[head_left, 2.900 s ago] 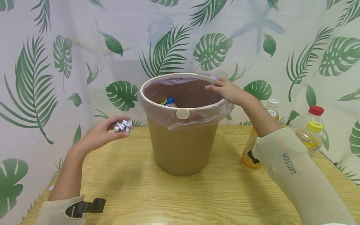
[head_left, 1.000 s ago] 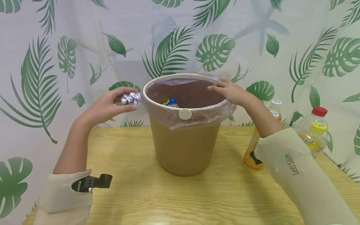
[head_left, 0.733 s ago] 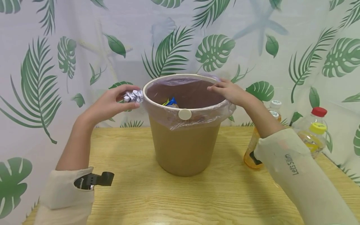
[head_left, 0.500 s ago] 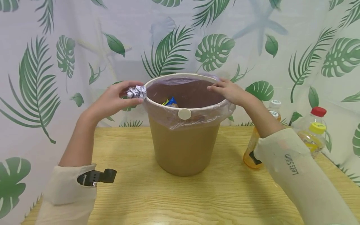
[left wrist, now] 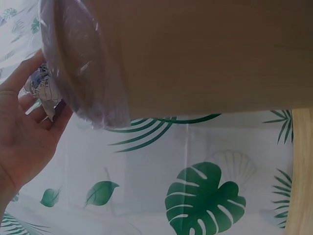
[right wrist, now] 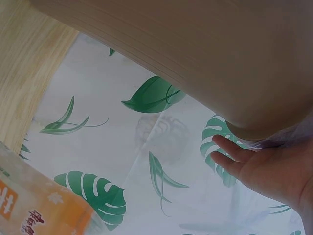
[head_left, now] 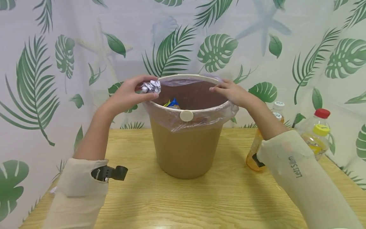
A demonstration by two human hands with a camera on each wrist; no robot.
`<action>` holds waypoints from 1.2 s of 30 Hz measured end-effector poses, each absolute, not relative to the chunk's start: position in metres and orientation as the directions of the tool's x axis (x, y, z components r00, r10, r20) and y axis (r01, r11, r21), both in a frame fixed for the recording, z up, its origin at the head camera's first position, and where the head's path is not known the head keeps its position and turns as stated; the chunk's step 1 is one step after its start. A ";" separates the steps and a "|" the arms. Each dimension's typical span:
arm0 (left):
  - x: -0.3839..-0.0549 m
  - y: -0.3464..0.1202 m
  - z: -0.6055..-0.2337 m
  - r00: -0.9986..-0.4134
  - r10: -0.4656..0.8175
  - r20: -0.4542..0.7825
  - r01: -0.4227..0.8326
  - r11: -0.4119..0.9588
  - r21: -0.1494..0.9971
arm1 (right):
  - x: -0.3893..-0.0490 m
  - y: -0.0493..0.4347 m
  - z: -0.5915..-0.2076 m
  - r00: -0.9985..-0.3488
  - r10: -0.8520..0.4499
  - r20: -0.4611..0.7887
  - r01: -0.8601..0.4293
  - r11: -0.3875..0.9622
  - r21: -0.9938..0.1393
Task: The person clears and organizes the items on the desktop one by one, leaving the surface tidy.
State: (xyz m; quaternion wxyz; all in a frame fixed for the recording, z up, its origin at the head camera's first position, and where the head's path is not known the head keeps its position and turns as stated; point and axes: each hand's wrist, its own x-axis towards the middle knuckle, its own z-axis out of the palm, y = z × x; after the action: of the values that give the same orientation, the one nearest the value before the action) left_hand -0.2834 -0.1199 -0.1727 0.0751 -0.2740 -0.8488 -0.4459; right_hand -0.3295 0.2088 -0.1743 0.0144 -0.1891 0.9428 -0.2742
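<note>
My left hand (head_left: 127, 95) pinches a crumpled ball of white printed paper (head_left: 151, 86) between thumb and fingers, at the left rim of a brown trash bin (head_left: 186, 149). In the left wrist view the paper ball (left wrist: 45, 88) shows beside the bag-covered rim. A thin purplish plastic bag (head_left: 177, 122) lines the bin and folds over its cream rim. Inside lies a blue and yellow wrapper (head_left: 172, 103). On the opposite side my right hand (head_left: 233, 93) holds the rim, with some fingers inside; in the right wrist view two fingers extend along the outside.
Right of the bin stand orange drink bottles (head_left: 254, 156) with white caps, partly behind my right forearm. Farther right are a red-capped bottle (head_left: 321, 114) and a yellow-capped bottle (head_left: 318, 140). A leaf-patterned sheet (head_left: 120, 19) hangs behind the wooden table (head_left: 171, 203).
My left hand has risen and moved right with the paper ball, from beside the bin to its left rim. The right hand has stayed at the rim.
</note>
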 end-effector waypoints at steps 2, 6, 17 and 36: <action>-0.286 -0.114 -0.174 -0.839 0.393 0.375 0.531 0.445 0.721 | -0.329 0.209 -0.174 -0.929 -0.362 0.079 -0.349 0.781 -0.518; -0.289 -0.105 -0.178 -0.839 0.392 0.378 0.528 0.415 0.741 | -0.328 0.209 -0.174 -0.932 -0.355 0.076 -0.341 0.786 -0.516; -0.294 -0.099 -0.194 -0.847 0.338 0.410 0.521 0.376 0.766 | -0.329 0.208 -0.174 -0.927 -0.368 0.077 -0.354 0.785 -0.509; -0.293 -0.097 -0.198 -0.866 0.333 0.373 0.473 0.305 0.826 | -0.328 0.209 -0.175 -0.927 -0.365 0.087 -0.355 0.776 -0.522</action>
State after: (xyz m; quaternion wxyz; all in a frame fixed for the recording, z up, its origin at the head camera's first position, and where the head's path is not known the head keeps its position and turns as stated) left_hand -0.2932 -0.0965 -0.1984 0.0655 -0.2504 -0.8052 -0.5335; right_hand -0.3284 0.2087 -0.1746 0.0094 -0.1909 0.9423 -0.2749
